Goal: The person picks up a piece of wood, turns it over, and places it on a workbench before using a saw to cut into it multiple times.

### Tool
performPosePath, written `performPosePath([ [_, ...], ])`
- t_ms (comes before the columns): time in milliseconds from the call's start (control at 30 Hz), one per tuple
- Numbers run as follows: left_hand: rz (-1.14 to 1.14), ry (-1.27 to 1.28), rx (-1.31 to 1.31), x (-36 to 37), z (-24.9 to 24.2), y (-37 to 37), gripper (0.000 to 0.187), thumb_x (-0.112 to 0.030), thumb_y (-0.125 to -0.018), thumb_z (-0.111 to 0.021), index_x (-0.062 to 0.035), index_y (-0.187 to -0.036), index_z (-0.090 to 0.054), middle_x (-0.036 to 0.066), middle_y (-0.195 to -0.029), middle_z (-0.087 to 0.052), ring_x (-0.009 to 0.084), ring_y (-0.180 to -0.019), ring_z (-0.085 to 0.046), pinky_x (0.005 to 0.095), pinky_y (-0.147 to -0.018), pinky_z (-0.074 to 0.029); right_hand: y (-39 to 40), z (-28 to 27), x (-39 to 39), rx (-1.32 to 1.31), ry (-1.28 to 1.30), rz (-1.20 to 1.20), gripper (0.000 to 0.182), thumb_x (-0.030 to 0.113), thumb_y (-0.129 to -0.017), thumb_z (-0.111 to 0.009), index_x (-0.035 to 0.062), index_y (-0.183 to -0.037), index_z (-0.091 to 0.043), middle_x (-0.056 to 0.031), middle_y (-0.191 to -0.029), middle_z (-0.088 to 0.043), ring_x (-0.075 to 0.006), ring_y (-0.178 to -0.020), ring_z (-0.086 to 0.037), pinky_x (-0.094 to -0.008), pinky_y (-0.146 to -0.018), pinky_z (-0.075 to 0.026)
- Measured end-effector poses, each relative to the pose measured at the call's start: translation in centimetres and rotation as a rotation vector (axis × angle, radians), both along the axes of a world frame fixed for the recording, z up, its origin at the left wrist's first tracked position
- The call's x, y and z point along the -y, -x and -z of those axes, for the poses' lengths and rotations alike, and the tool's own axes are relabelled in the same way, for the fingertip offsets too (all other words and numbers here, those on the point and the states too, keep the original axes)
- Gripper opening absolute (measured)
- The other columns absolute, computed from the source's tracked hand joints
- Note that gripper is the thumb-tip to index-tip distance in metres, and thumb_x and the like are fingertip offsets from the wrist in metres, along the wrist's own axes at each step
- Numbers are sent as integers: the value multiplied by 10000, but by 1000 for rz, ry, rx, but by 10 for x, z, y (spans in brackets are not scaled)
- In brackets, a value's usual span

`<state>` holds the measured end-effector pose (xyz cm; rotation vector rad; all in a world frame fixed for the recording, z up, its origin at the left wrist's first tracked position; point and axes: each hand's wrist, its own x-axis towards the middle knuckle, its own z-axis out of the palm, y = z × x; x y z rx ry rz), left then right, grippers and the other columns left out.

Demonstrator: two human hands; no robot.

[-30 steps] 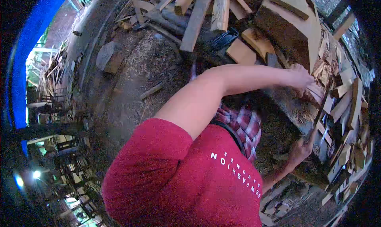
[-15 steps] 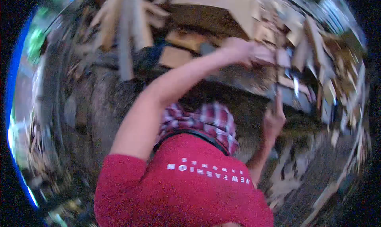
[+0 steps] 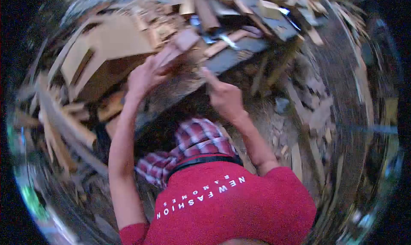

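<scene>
My left hand (image 3: 144,77) is closed around the near end of a wooden block (image 3: 183,40), which points up and to the right over the work surface. My right hand (image 3: 227,98) is to the right of it and closer to my body. Its index finger is stretched out towards the bench, while the other fingers are curled in. A blurred dark shape shows beside that finger; I cannot make out what the hand holds. A low bench (image 3: 222,63) strewn with wood chips lies beneath both hands.
A cardboard box (image 3: 115,35) stands at the left behind my left hand. Long wooden strips (image 3: 55,121) lean at the far left. Wood pieces (image 3: 207,14) lie along the back of the bench. Scraps (image 3: 278,133) cover the ground at the right.
The whole view has turned, so the bench and box appear further left. My left hand still holds the wooden block. My right hand now shows nearer the middle, its index finger still stretched out.
</scene>
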<state>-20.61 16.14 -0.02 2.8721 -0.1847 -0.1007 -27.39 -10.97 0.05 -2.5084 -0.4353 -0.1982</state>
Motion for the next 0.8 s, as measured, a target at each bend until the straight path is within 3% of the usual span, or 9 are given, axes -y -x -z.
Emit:
performPosePath([
  [33, 66, 37, 2, -4, 5, -2, 640, -486, -693, -739, -109, -1139, -476, 204, -936, -665, 395, -878, -640, 483, -719, -515, -2, -5, -2, 0, -7, -6, 661, 78, -761, -513, 266, -1391, -438, -199, -688, -599, -376, -603, -611, -473, -544, -475],
  [167, -34, -16, -1, 0, 10, -3, 696, -497, -687, -736, -104, -1194, -464, 238, -917, -660, 422, -862, -636, 499, -710, -506, -28, 13, -27, 16, -36, 18, 642, 89, -762, -506, 244, -1382, -448, -182, -648, -603, -340, -599, -633, -460, -535, -506],
  [233, -116, -83, -74, 12, -9, 0, 736, -461, -676, -761, -99, -1239, -455, 250, -936, -654, 438, -880, -626, 505, -728, -501, -30, 1, -30, -31, 82, 33, 646, 105, -767, -510, 243, -1393, -435, -194, -666, -610, -348, -616, -641, -472, -552, -514],
  [300, -55, -5, -35, -10, 18, -7, 785, -445, -673, -775, -94, -1286, -432, 263, -956, -646, 452, -899, -615, 514, -737, -492, -21, 10, -27, 44, 89, 29, 611, 89, -820, -477, 259, -1402, -402, -163, -609, -605, -312, -556, -648, -454, -478, -519],
  [367, 15, -81, 73, -18, 30, -13, 820, -442, -676, -778, -85, -1317, -412, 271, -968, -640, 449, -915, -610, 511, -740, -490, -5, 19, -18, 65, 82, 43, 668, 88, -775, -502, 255, -1413, -396, -150, -620, -602, -306, -541, -634, -462, -491, -521],
  [433, 13, -54, 43, -20, 23, -15, 805, -448, -662, -787, -70, -1278, -434, 271, -972, -640, 454, -901, -609, 511, -737, -490, 4, 7, -10, -52, 102, 16, 682, 93, -761, -515, 248, -1415, -397, -146, -640, -610, -313, -549, -632, -463, -497, -522],
  [667, 4, -67, -9, -10, 8, -15, 715, -451, -638, -794, -81, -1150, -459, 258, -954, -643, 469, -900, -600, 529, -734, -485, -43, 28, -44, 53, 158, 23, 590, 128, -777, -521, 250, -1352, -470, -104, -652, -621, -309, -555, -630, -446, -459, -496],
  [733, 15, -55, -26, -15, 14, -20, 722, -451, -638, -795, -81, -1158, -458, 259, -969, -642, 468, -905, -600, 531, -737, -484, -52, 28, -52, 85, 145, 57, 758, 76, -723, -529, 270, -1438, -367, -147, -615, -590, -306, -542, -620, -446, -510, -519],
  [800, 2, -93, -46, -12, 10, -20, 764, -453, -635, -801, -90, -1208, -451, 261, -1018, -637, 461, -926, -601, 535, -755, -481, -49, 32, -48, 62, 146, 52, 773, 70, -718, -533, 273, -1443, -358, -149, -621, -591, -305, -553, -622, -447, -514, -518],
])
